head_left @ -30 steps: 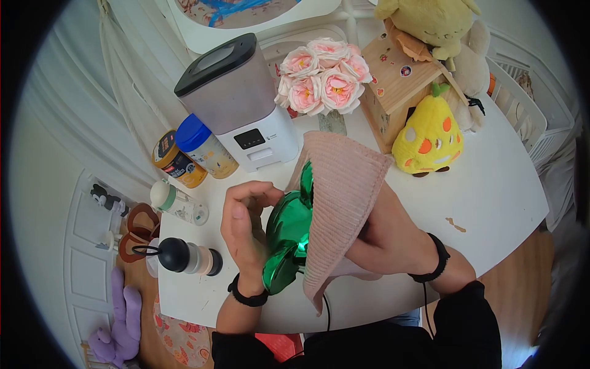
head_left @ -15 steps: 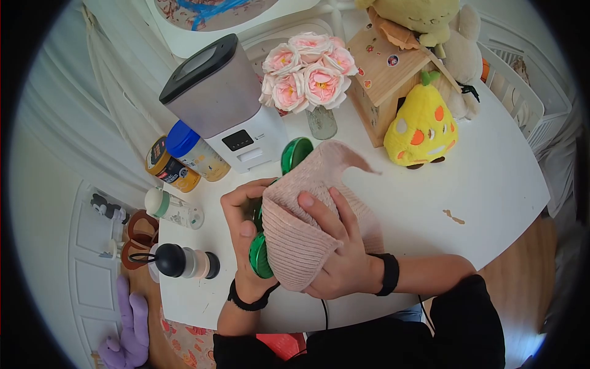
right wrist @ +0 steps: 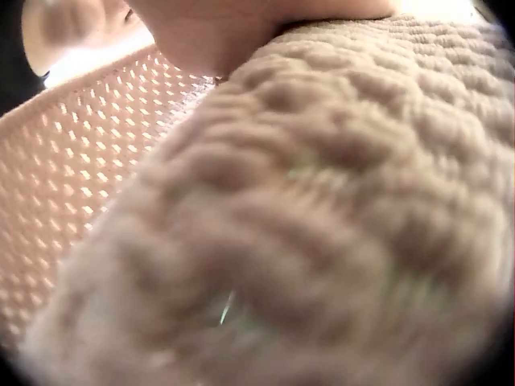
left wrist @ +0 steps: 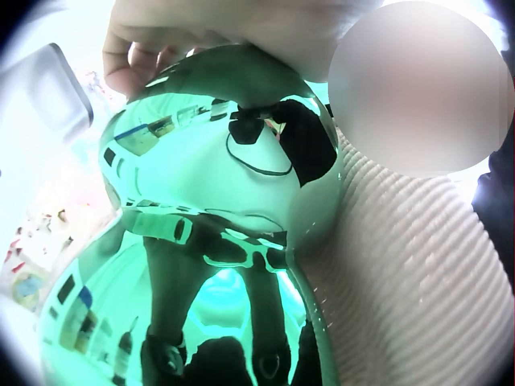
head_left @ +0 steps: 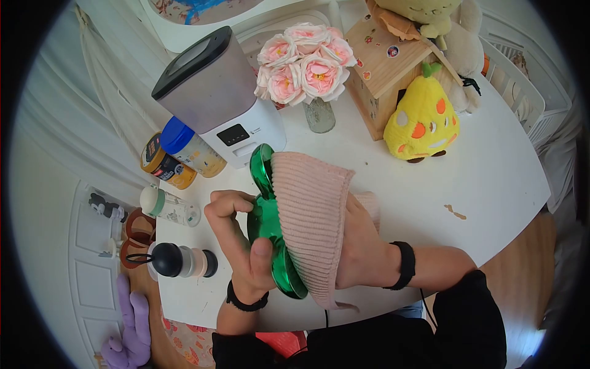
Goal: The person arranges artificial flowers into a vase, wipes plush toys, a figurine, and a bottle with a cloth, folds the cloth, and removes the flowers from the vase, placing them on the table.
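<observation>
Behind pink cloth (head_left: 311, 221), the right hand (head_left: 364, 251) partly hides.

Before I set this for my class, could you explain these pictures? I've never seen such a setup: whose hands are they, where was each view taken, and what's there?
There is no robot here: a person works bare-handed. The wide view comes from a camera on the head, looking down; the two close-ups come from cameras on the wrists.

The left hand holds a shiny green object with rounded lobes. The right hand is at a pink ribbed knit, its fingers hidden. The left wrist view shows the green surface, full of reflections; the right, mostly knit.

On the white table are a tall appliance, pink flowers in a vase, and a yellow plush toy.
</observation>
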A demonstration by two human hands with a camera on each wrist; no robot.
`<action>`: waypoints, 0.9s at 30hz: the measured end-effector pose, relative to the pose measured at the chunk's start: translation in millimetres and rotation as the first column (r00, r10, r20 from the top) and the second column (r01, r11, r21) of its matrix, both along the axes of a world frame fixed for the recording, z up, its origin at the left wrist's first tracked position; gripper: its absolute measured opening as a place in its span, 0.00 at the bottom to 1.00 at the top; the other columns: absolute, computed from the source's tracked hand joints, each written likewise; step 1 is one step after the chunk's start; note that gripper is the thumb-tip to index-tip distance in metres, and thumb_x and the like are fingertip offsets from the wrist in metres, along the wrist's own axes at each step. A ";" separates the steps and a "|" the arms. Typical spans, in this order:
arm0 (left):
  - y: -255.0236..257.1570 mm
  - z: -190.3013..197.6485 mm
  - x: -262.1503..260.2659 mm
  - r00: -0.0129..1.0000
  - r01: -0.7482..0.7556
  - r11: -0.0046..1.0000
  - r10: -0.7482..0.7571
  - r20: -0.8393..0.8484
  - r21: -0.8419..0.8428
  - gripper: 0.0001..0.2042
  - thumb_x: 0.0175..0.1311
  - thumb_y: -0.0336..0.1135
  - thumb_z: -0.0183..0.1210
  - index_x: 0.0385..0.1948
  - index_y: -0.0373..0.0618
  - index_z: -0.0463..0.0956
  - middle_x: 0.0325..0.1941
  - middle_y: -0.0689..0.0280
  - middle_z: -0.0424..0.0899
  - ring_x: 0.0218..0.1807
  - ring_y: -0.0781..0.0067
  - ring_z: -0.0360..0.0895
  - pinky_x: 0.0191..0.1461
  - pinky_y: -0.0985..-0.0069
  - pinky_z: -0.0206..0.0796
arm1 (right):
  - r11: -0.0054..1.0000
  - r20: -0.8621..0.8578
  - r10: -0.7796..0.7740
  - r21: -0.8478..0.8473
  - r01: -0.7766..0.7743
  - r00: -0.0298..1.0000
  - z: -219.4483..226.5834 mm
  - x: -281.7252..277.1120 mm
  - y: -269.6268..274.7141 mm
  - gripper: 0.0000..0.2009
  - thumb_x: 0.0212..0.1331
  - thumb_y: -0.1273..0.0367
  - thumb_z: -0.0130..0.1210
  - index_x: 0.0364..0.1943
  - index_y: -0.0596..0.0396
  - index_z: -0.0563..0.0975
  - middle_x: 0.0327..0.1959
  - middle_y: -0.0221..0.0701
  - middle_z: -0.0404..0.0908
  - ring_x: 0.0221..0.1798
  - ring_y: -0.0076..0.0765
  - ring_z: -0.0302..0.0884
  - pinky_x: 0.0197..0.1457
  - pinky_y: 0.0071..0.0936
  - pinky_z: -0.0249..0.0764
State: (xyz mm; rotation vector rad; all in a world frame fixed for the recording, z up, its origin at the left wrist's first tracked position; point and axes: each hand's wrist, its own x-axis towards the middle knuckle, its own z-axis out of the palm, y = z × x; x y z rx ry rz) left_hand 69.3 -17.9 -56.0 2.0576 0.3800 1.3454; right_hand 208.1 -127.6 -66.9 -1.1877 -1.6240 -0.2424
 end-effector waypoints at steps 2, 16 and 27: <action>-5.9 1.1 -1.2 1.000 0.000 1.000 0.000 0.005 0.028 0.30 0.65 0.62 0.52 0.44 0.37 0.62 0.41 0.56 0.65 0.43 0.65 0.62 0.52 0.67 0.58 | 0.999 -0.067 0.033 -0.009 -0.034 0.997 8.7 -0.2 0.7 0.26 0.49 0.62 0.62 0.53 0.63 0.77 0.56 0.55 0.73 0.56 0.65 0.73 0.59 0.55 0.70; 15.9 -9.7 -0.6 0.999 -0.002 0.997 0.006 0.051 -0.082 0.28 0.67 0.60 0.51 0.44 0.36 0.65 0.42 0.61 0.64 0.43 0.70 0.65 0.51 0.73 0.61 | 0.881 -0.600 0.289 -0.138 -0.452 0.746 -7.6 30.2 29.8 0.25 0.54 0.69 0.68 0.56 0.59 0.74 0.48 0.34 0.81 0.48 0.26 0.79 0.53 0.28 0.77; 15.5 1.0 -3.5 0.997 -0.071 0.974 0.071 -0.008 -0.217 0.38 0.64 0.74 0.49 0.44 0.37 0.65 0.41 0.63 0.68 0.42 0.73 0.70 0.50 0.76 0.64 | 0.908 -0.474 0.292 -0.136 -0.396 0.831 -54.4 6.8 21.3 0.30 0.59 0.63 0.62 0.65 0.60 0.69 0.68 0.42 0.69 0.70 0.50 0.66 0.72 0.44 0.63</action>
